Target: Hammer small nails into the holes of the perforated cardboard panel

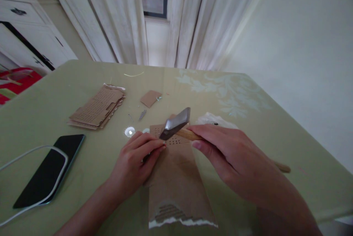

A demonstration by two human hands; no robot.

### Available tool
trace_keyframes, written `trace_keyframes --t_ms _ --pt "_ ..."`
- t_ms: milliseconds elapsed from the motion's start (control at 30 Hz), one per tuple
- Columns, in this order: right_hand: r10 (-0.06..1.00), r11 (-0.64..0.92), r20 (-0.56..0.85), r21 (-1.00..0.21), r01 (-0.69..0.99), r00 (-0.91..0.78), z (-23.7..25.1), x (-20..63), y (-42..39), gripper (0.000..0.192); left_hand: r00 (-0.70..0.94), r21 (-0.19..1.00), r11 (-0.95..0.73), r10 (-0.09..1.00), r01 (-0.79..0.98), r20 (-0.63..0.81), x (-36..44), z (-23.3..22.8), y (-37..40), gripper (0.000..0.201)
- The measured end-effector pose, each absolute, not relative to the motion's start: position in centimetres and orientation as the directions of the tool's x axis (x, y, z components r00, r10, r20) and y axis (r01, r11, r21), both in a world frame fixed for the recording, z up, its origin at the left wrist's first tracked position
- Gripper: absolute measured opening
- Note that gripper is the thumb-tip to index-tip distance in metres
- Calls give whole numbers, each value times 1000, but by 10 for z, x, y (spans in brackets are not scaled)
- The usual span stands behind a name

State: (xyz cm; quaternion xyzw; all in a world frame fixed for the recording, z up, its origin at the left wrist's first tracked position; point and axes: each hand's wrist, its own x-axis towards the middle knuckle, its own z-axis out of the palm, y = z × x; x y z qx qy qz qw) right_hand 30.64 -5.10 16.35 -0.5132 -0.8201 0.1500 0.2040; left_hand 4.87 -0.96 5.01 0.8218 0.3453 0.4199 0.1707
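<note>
My right hand (228, 151) is wrapped round the wooden handle of a hammer (176, 124). The handle's end pokes out past the wrist. Its metal head is tilted just above the fingertips of my left hand (140, 155). Those left fingertips are pinched together on the cardboard piece (176, 177); whatever is between them is too small to make out. Rows of small holes run across the far part of this cardboard, and its near edge is torn, with corrugation showing. A few small metal nails (142, 115) lie on the table beyond my left hand.
A stack of hole-punched cardboard (96, 105) lies at the far left. In front of it is a dark tablet (52, 173) with a white cable (66, 158) across it. A small cardboard square (150, 98) and a clear plastic bag (216, 119) also rest on the green table (275, 125).
</note>
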Motion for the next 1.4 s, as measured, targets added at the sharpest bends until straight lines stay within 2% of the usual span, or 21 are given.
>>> trace_keyframes --t_ms 200,367,500,633,733,833,1000,1167,1300,1400 --pt "897 432 95 -392 812 -431 161 307 -51 28 424 570 -691 723 444 546 46 48 -11 15" --pt "908 412 130 -444 796 -398 160 306 -52 28 399 594 -666 746 452 533 48 48 -11 13" --pt "899 426 79 -397 813 -431 160 308 -52 28 395 598 -671 742 438 542 48 48 -12 12" --pt "907 411 109 -442 798 -407 161 308 -53 28 383 602 -658 753 453 535 48 47 -13 11" --pt "906 405 67 -424 810 -418 159 306 -51 28 376 605 -640 768 474 518 47 44 -13 2" --pt "890 429 25 -377 821 -454 156 306 -48 27 386 612 -622 783 488 488 45 42 -14 14" --pt "900 421 85 -421 803 -427 154 307 -46 29 381 599 -632 775 492 505 44 41 -14 25" --pt "871 450 -33 -349 822 -491 152 306 -44 26 396 615 -627 779 478 485 44 42 -13 26" --pt "885 440 16 -359 823 -466 155 310 -43 27 388 614 -630 777 476 496 44 41 -15 33" --pt "888 427 -23 -331 841 -460 155 315 -41 27 365 674 -595 802 437 472 38 38 -8 30"
